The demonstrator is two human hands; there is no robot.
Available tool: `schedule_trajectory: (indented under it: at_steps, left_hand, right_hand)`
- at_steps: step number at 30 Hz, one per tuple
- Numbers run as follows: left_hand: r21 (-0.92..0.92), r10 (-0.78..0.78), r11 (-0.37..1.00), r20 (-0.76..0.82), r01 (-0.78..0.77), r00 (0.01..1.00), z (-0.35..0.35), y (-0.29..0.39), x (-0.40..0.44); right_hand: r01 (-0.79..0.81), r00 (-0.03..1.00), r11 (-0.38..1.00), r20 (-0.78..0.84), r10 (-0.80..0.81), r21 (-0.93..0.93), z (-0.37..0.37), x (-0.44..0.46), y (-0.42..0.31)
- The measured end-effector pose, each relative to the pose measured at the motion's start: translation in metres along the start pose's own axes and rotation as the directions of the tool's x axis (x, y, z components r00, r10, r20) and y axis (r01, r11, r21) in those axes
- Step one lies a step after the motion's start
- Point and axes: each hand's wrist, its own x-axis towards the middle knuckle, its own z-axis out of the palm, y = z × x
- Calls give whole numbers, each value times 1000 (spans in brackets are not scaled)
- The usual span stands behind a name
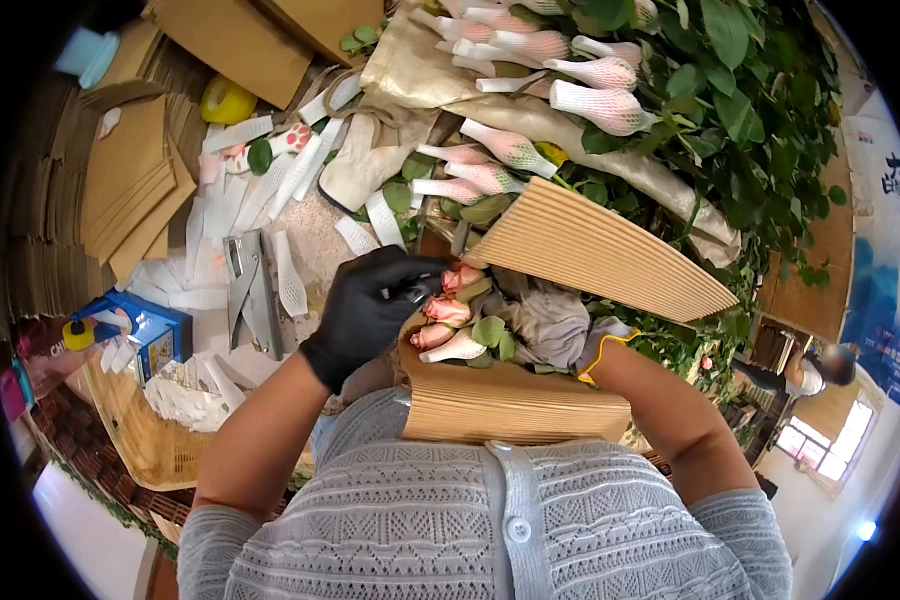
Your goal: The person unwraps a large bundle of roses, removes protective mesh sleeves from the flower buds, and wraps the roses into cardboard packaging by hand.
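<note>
Pink roses (448,309) lie in a row on corrugated brown cardboard (510,395), close to my body. One bloom at the near end wears a white foam net (454,347). My left hand (370,305), in a black glove, is at the left side of the blooms with curled fingers, its index finger reaching the top rose; a small shiny thing shows between the fingers. My right hand (548,322), in a grey glove with a yellow cuff edge, is closed round the leafy stems just behind the blooms, its fingertips partly hidden. A raised cardboard flap (610,255) stands beyond it.
Netted roses (600,108) lie at the top beside dense foliage (730,90). White net sleeves (290,272), a metal stapler (254,295), a blue box (148,335) and yellow tape (228,99) are on the left. Cardboard stacks (135,185) stand far left. Another person (808,375) is far right.
</note>
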Motion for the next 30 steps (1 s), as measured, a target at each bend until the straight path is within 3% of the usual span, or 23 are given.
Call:
schedule_trajectory:
  at_steps: [1, 2, 4, 5, 7, 8, 11, 12, 14, 16, 19, 23, 26, 27, 30]
  left_hand:
    - [92, 121, 989, 1, -120, 993, 4, 2, 9]
    - [92, 125, 988, 9, -126, 992, 10, 0, 17]
    - [287, 55, 957, -63, -35, 996, 24, -10, 27]
    - [291, 58, 956, -58, -39, 997, 29, -13, 28]
    - [253, -154, 950, -129, 182, 980, 37, -18, 28]
    - [292, -34, 953, -183, 87, 982, 41, -19, 29]
    - [403, 31, 915, -130, 25, 991, 43, -34, 30]
    - [350, -9, 935, -112, 48, 994, 42, -36, 32]
    - [366, -59, 927, -86, 87, 995, 39, -46, 39]
    - [405, -160, 898, -68, 174, 985, 41, -48, 39]
    - [371, -77, 919, -156, 131, 985, 48, -43, 39]
    - [359, -133, 917, -132, 172, 982, 47, -44, 39]
    - [362, -50, 926, -156, 104, 986, 54, -47, 36]
    - [427, 70, 904, -173, 10, 982, 56, -46, 32]
    - [541, 221, 833, -127, -119, 967, 53, -34, 28]
  right_hand:
    - [20, 1000, 998, -19, -21, -51, 0, -1, -1]
    - [12, 1000, 999, -25, -13, -52, 0, -2, 0]
    - [54, 997, 996, 60, -50, -67, -1, -3, 1]
    - [50, 997, 997, 55, -47, -66, 4, -5, 5]
    - [13, 1000, 996, 26, -11, -83, 21, -10, 11]
    - [6, 1000, 997, 21, -4, -78, 19, -8, 12]
    - [5, 993, 998, 119, -13, 69, 6, -3, 9]
    - [18, 998, 995, 61, -24, 101, 0, 0, 5]
    - [76, 996, 989, -30, -80, -123, 7, -6, 7]
    - [81, 996, 990, -14, -83, -117, 12, -8, 10]
    - [85, 996, 991, 8, -84, -104, 10, -7, 9]
    - [83, 996, 995, 31, -81, -59, 4, -3, 5]
    - [88, 995, 991, -42, -93, -99, 5, -5, 4]
    - [90, 995, 990, -40, -94, -105, 3, -5, 3]
    - [103, 995, 971, 26, -99, -217, -2, -7, 2]
